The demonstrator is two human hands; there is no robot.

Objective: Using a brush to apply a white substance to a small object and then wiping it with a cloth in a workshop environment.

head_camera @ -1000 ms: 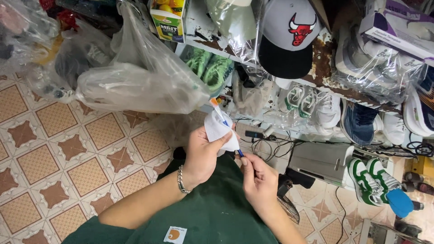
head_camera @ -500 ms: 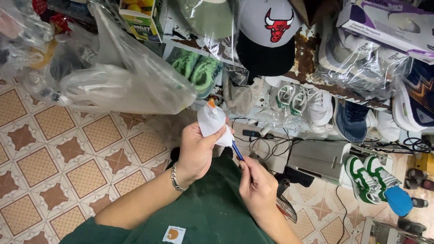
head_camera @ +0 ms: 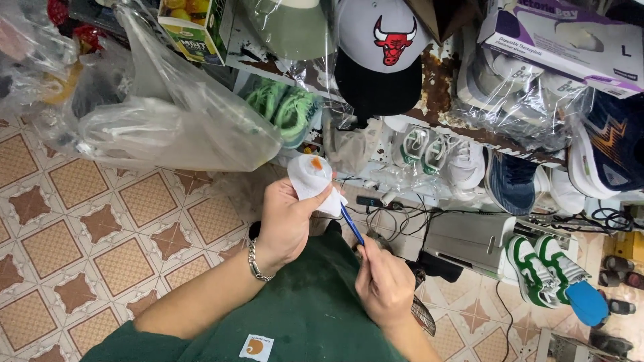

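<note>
Grips in the left hand (head_camera: 285,218) a small white soft piece with an orange spot (head_camera: 312,175), fingers clamped round its lower half. Holds it up over the brown-and-cream patterned tiled floor (head_camera: 80,234), just in front of the wrapped shoes. Pinches in the right hand (head_camera: 384,285) a thin blue-handled tool (head_camera: 351,224), fingers pressed together on its lower end, tip touching the lower right edge of the white piece.

Since a second ago: has drawn the right hand down and away from the white piece, baring more of the blue shaft. Has turned the orange spot up towards the camera. Keeps the same grip with the left. By the look of it, fine work along that edge going on, with nothing set down.

Around the hands, packages and labels:
- Far left, a large clear plastic bag (head_camera: 174,127), crumpled and bulging.
- Above it, a green-and-yellow printed carton (head_camera: 191,27).
- Top middle, a white-and-black cap with a red horned emblem (head_camera: 379,53) under clear film.
- Top right, a pale lilac-and-white oblong box (head_camera: 563,37), tilted.
- Lower right, a pair of green-and-white sneakers (head_camera: 537,265) beside a flat grey box (head_camera: 469,238).
- Bottom edge, a small white square label with an orange mark (head_camera: 256,347), sewn on the dark green garment.
</note>
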